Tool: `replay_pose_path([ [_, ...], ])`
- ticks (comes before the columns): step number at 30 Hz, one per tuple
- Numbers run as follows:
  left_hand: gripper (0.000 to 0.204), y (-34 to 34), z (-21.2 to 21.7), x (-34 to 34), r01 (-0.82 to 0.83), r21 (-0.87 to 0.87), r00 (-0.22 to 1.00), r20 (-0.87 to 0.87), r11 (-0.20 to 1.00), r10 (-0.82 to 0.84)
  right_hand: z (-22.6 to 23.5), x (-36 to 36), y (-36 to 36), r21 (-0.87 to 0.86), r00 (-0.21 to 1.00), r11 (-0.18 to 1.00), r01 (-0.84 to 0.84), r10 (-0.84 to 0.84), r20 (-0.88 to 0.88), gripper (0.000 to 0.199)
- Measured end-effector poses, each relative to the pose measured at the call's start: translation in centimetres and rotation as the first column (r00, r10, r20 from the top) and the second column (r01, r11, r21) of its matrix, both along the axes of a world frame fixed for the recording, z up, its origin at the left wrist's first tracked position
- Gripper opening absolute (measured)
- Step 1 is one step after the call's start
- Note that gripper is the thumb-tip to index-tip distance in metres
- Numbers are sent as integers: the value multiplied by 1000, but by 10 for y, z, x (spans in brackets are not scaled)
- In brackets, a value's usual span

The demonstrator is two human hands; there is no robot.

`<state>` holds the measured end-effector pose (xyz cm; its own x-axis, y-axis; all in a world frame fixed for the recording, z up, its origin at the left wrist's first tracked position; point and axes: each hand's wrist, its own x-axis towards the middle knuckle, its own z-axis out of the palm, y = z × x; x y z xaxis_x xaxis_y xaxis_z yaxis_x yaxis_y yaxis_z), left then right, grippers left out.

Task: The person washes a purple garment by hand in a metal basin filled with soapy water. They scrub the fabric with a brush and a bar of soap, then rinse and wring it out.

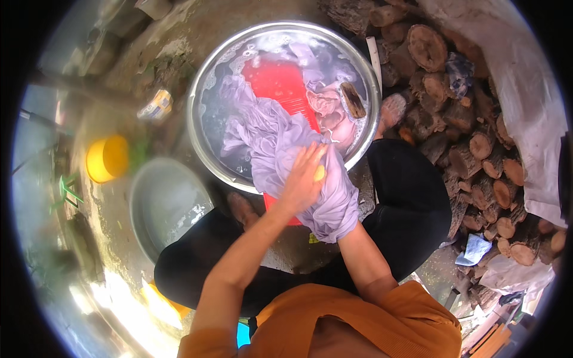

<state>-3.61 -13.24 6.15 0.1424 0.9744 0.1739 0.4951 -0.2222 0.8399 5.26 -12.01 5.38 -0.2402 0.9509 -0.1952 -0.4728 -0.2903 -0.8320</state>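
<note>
A wide metal basin (195,122) of soapy water stands in front of me, with a red plastic washboard (277,80) leaning in it. Wet lilac cloth (268,128) is draped over the board and hangs over the basin's near rim. My left hand (303,179) presses on the cloth, holding a yellow bar of soap (320,173) that shows at its side. Folds of the lilac cloth cover my right hand, so its fingers are hidden; only the forearm (365,262) shows. Pink cloth (339,128) lies at the basin's right side, beneath a brown wooden block (353,100).
A grey tub (140,206) with water stands left of the basin, beyond it a yellow container (107,159) and a crumpled packet (156,105). Stacked logs (462,155) fill the right side. My bent knees flank the basin's near side.
</note>
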Motion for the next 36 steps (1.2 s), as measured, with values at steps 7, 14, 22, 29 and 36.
replay_pose_path([
  [7,32,34,-1,4,-362,-42,918,156,931,364,8,-5,-9,-92,972,996,8,-29,-232,43],
  [14,27,-11,12,38,-209,87,978,37,974,207,15,4,-10,-47,983,999,-12,3,-184,44],
  [22,30,33,-9,-1,-264,79,960,-79,961,270,33,8,-7,310,933,941,-137,17,358,50],
  [29,24,40,-45,-6,-89,176,939,-313,980,141,37,-13,2,-257,791,964,-66,-106,-602,38],
  [36,23,-8,-10,36,28,287,997,60,957,-47,35,3,-7,-192,862,980,-60,-46,-505,47],
])
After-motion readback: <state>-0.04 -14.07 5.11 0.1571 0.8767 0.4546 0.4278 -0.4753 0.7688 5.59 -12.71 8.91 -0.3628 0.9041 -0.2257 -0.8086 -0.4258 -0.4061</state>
